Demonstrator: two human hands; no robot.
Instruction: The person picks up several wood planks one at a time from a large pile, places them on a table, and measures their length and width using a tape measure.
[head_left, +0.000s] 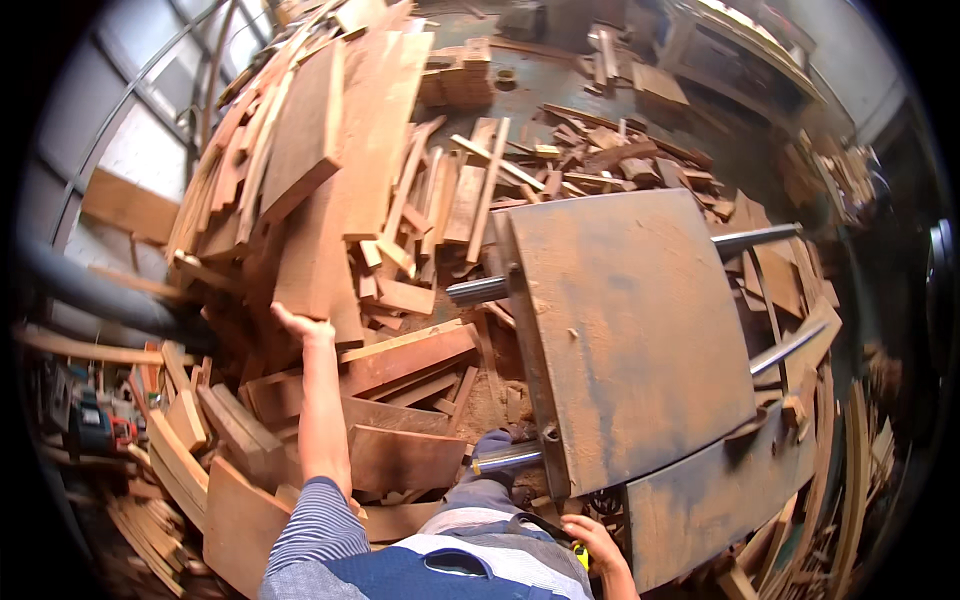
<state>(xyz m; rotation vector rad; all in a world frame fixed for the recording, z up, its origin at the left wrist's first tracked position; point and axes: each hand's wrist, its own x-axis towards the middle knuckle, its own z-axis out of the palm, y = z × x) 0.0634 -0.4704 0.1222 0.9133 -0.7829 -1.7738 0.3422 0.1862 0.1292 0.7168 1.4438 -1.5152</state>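
My left hand [303, 327] reaches forward to the near end of a wooden plank [308, 265] on the tall stack at the left. Its palm is against the plank's end and the fingers are partly hidden by the wood. Close to my waist, my right hand [597, 545] curls around a small yellow and black tape measure [580, 554], mostly covered by the fingers. Just beyond that hand stands a machine with a broad, dusty metal table [630, 330]. A second, lower plate [720, 500] adjoins its near edge.
Metal bars [505, 458] stick out from the machine's sides. Short offcuts [410, 370] and curved pieces [180, 470] lie heaped around my legs. A red and black power tool [105, 425] sits at the far left. More scrap wood [640, 155] covers the floor behind the machine.
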